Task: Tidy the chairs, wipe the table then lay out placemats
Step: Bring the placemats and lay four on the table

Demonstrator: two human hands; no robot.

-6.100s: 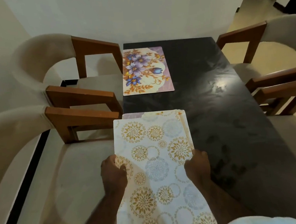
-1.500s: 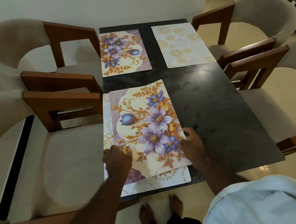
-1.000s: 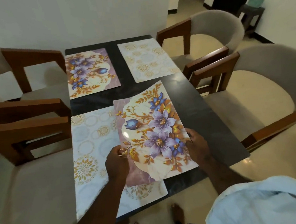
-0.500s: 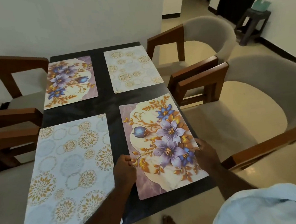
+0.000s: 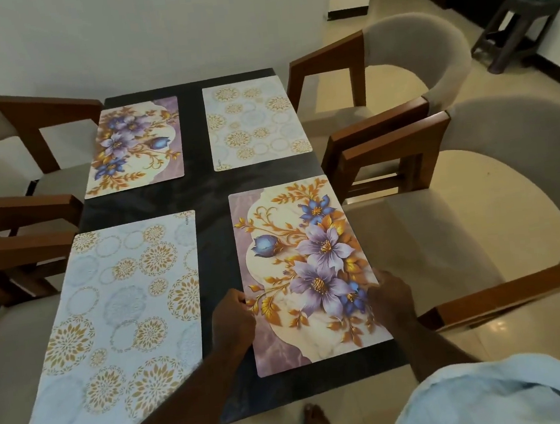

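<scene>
- While both arms reach forward, the left hand [image 5: 232,322] and right hand [image 5: 390,300] pinch the near floral placemat [image 5: 306,270] by its side edges.
- Three other placemats lie on the dark table [image 5: 208,191]; chairs flank it.

4 rectangular placemats lie on the dark glossy table [image 5: 208,191]. The left hand [image 5: 231,320] and right hand [image 5: 390,298] grip the near-right purple-flowered placemat [image 5: 306,267] by its long edges.

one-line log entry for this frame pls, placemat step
phase: lay placemats | left hand: on near-right floral placemat left edge | right hand: on its right edge | mats on table: four | mat: flat
</scene>
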